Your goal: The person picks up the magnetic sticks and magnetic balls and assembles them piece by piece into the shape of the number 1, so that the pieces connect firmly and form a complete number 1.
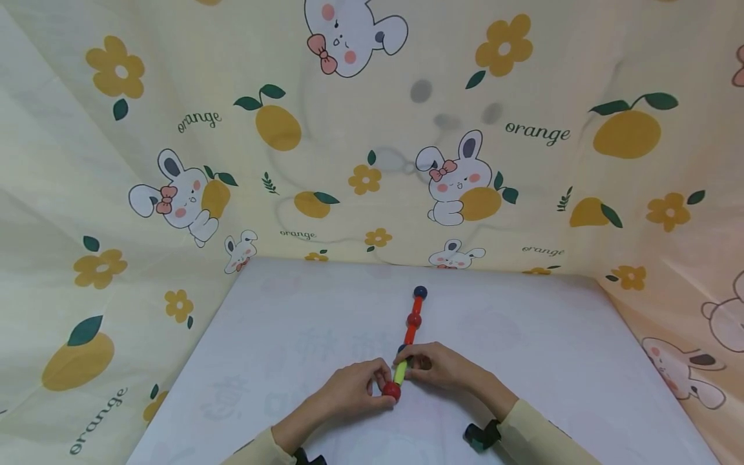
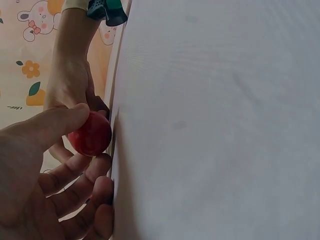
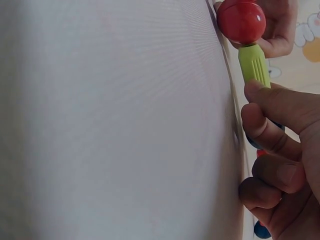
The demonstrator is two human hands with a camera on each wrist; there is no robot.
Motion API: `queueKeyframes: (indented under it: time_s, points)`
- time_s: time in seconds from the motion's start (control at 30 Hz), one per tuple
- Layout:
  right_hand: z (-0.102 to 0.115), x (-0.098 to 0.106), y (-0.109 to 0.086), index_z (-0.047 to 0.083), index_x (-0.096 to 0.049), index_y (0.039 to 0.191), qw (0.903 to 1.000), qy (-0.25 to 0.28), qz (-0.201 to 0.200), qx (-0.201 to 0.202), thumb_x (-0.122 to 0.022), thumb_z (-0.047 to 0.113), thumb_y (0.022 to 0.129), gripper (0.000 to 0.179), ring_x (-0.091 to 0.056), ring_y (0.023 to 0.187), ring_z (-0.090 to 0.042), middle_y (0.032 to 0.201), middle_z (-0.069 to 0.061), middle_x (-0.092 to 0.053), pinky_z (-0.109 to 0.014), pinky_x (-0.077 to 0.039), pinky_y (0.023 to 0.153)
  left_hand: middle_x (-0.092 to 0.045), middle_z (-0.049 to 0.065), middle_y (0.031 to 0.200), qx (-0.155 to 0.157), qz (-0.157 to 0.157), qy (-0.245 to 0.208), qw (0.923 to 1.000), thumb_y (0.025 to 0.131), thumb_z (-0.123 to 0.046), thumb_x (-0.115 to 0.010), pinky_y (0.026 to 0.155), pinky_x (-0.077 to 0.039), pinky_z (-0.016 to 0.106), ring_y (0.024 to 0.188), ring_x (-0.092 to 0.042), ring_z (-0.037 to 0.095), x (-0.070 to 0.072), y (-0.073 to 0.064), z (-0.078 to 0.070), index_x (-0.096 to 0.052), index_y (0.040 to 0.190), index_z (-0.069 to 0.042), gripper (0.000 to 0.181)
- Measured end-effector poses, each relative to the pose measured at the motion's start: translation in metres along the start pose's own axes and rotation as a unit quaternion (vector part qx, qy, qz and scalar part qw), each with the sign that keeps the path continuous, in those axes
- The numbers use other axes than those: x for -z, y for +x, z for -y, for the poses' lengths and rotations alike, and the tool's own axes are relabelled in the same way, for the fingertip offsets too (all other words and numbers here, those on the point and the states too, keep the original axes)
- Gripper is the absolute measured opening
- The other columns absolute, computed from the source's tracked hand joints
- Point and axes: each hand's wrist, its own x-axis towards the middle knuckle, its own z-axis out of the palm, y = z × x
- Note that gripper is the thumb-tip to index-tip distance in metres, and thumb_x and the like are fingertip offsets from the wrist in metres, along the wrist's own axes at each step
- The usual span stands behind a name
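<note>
A chain of balls and short rods lies on the white table. Its near end is a red ball [image 1: 392,391], which my left hand [image 1: 356,389] pinches between thumb and fingers. From that ball runs a yellow-green rod [image 3: 254,65], gripped by the thumb and fingers of my right hand [image 1: 440,365]. A dark blue ball [image 1: 402,349], partly hidden by the right fingers, joins it to an orange-red rod [image 1: 410,334]. Farther off come a second red ball [image 1: 414,320], another orange-red rod [image 1: 417,305] and a dark blue end ball [image 1: 420,292].
The white tabletop [image 1: 279,323] stretches out on both sides of the chain. A cream cloth [image 1: 349,129] printed with rabbits, oranges and flowers hangs behind and at the sides. Dark wrist devices [image 1: 482,436] are worn at both sleeves.
</note>
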Motion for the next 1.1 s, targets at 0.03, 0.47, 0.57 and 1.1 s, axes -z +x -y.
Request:
queueKeyframes:
  time_s: [0.03,0.47,0.57,1.1]
  points:
    - [0.0,0.0,0.0,0.037,-0.067,0.125,1.0,0.0,0.0,0.0,-0.073,0.029,0.093,0.033,-0.055,0.079,-0.005,0.095,0.015,-0.066,-0.021,-0.048,0.07,-0.063,-0.02,0.088,0.001,0.0,0.001,1.0,0.084,-0.054,-0.077,0.06,-0.041,0.02,0.068,-0.051,-0.002,0.0,0.0,0.0,-0.059,0.104,-0.034,0.033]
    - [0.0,0.001,0.001,0.04,-0.067,0.123,1.0,-0.004,-0.005,0.003,-0.072,0.029,0.095,0.031,-0.053,0.079,-0.005,0.093,0.014,-0.064,-0.021,-0.047,0.068,-0.064,-0.018,0.088,0.001,-0.004,-0.003,1.0,0.084,-0.053,-0.078,0.058,-0.041,0.02,0.066,-0.05,0.0,-0.002,0.0,-0.004,-0.06,0.103,-0.033,0.033]
    - [0.0,0.001,0.001,0.04,-0.067,0.123,1.0,-0.004,-0.005,0.006,-0.072,0.029,0.095,0.031,-0.053,0.077,-0.005,0.092,0.014,-0.064,-0.021,-0.046,0.067,-0.065,-0.018,0.088,-0.002,-0.007,-0.002,1.0,0.084,-0.053,-0.078,0.058,-0.041,0.02,0.066,-0.05,-0.001,-0.003,0.0,-0.005,-0.06,0.103,-0.033,0.033]
    - [-0.002,0.006,-0.003,0.037,-0.064,0.129,0.9998,-0.016,-0.01,0.0,-0.073,0.028,0.094,0.037,-0.053,0.077,-0.006,0.086,0.01,-0.06,-0.022,-0.047,0.068,-0.063,-0.02,0.086,0.013,-0.017,-0.006,0.9997,0.082,-0.055,-0.078,0.058,-0.039,0.02,0.066,-0.049,0.001,-0.013,0.006,-0.012,-0.059,0.104,-0.032,0.037]
